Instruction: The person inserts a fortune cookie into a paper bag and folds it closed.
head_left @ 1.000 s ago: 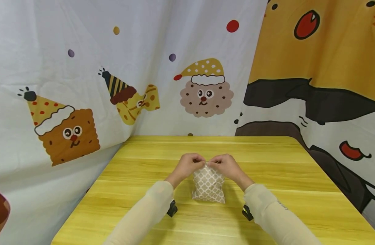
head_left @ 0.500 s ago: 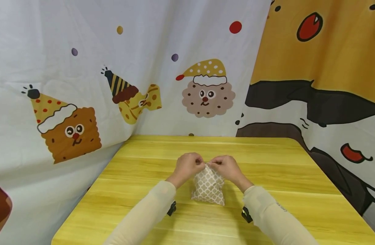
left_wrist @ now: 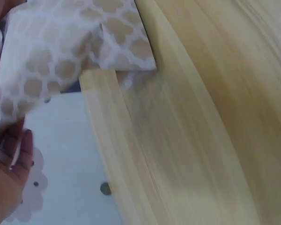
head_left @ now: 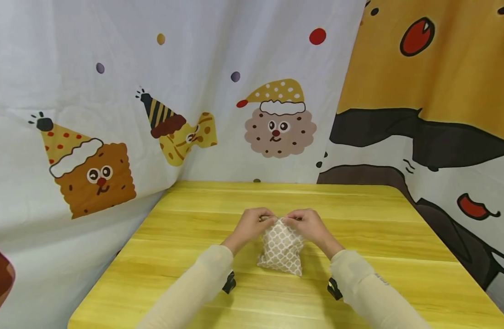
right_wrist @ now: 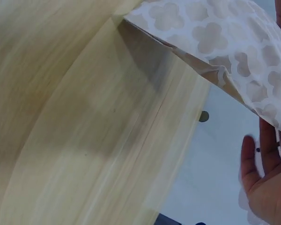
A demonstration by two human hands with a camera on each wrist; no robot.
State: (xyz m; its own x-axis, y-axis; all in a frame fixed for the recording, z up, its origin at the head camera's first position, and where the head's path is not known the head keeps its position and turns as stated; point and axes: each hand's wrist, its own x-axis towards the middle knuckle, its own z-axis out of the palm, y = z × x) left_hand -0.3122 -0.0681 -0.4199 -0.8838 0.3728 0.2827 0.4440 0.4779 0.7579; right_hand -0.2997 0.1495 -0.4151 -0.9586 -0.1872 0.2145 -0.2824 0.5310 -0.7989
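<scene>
A small pouch [head_left: 281, 249] in beige with a white lattice pattern stands upright on the table, slightly bulging, its upper end gathered between the two hands. My left hand [head_left: 252, 226] pinches the top edge on the left, thumb toward me. On the right, my right hand [head_left: 311, 228] pinches the same edge a short gap away. The left wrist view shows the pouch's side [left_wrist: 51, 51] above the left hand [left_wrist: 9, 173]. Folds run along the pouch [right_wrist: 243, 51] in the right wrist view, above the right hand's loosely bent fingers [right_wrist: 270, 145]. The contents and the pinching fingertips are hidden.
A yellow wood-grain table [head_left: 186, 237] lies under the hands. Behind it and to the sides hangs a white curtain [head_left: 202, 45] with cartoon prints. A dark strapped device [head_left: 229, 282] sits under the left wrist and another [head_left: 335, 289] under the right.
The left hand rose and tilted a little, then came back down. Both hands keep their pinch while the gap between them widens slightly. The pouch's base has turned a little.
</scene>
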